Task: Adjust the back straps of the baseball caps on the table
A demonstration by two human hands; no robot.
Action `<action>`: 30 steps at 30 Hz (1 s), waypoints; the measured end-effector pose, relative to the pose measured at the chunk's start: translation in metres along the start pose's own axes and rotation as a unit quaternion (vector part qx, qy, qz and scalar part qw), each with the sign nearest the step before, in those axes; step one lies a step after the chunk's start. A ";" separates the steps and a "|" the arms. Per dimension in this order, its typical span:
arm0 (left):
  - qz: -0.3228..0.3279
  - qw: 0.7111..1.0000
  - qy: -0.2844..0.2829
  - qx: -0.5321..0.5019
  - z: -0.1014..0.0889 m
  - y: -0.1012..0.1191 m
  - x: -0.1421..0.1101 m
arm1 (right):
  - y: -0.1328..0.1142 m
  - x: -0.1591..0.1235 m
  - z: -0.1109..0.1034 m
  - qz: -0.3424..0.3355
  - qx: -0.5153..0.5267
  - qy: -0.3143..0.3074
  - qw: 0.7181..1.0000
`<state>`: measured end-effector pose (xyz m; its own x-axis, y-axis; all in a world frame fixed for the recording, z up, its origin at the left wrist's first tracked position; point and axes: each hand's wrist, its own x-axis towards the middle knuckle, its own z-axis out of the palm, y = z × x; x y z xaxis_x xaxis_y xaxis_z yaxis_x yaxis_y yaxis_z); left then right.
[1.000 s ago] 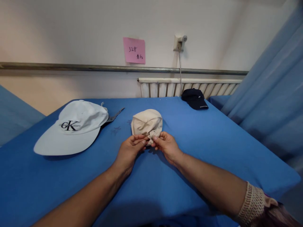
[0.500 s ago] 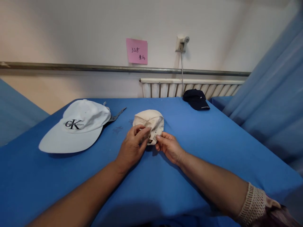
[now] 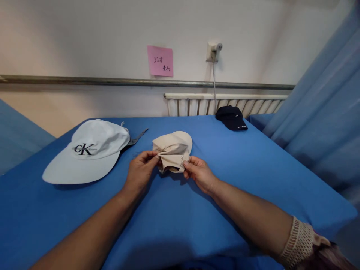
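Note:
Between my hands a beige baseball cap [image 3: 172, 146] rests on the blue-covered table, its brim pointing away to the back right and its rear opening toward me. My left hand [image 3: 140, 170] pinches the cap's left edge between thumb and fingers, creasing the cloth. On the other side, my right hand [image 3: 199, 173] grips the rear right edge, near a strap with a small metal eyelet. A large white cap [image 3: 97, 140] with a black CK logo lies to the left, a dark grey strap sticking out behind it. Farther back on the right is a navy cap [image 3: 232, 118].
Blue cloth covers the table [image 3: 239, 161]. Behind it are a radiator [image 3: 191, 107], a metal rail [image 3: 112, 81], a pink note [image 3: 160, 61] and a plugged-in socket [image 3: 213, 52] with a hanging cord. A blue curtain [image 3: 317, 108] hangs at the right.
My left hand has moved left from the cap's middle and now pinches its left edge. The beige cap is stretched wider and its brim shows at the back. My right hand keeps its hold.

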<state>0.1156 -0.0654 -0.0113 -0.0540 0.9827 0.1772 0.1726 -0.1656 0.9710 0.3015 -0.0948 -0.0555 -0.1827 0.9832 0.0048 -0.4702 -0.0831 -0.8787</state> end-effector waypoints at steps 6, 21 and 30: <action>0.093 0.991 0.035 0.085 -0.004 0.001 -0.010 | -0.001 -0.001 0.003 -0.006 -0.030 -0.002 1.000; 0.231 0.921 -0.134 0.285 0.002 0.005 -0.026 | 0.009 -0.002 0.002 -0.009 -0.038 -0.096 0.995; 0.096 0.965 -0.146 0.198 0.009 0.010 -0.031 | 0.015 -0.001 0.004 0.003 -0.045 -0.093 0.995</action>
<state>0.1276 -0.0966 -0.0081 0.2853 0.9281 0.2391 0.5165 -0.3590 0.7774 0.2907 -0.0976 -0.0668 -0.3453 0.9350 0.0806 -0.3914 -0.0654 -0.9179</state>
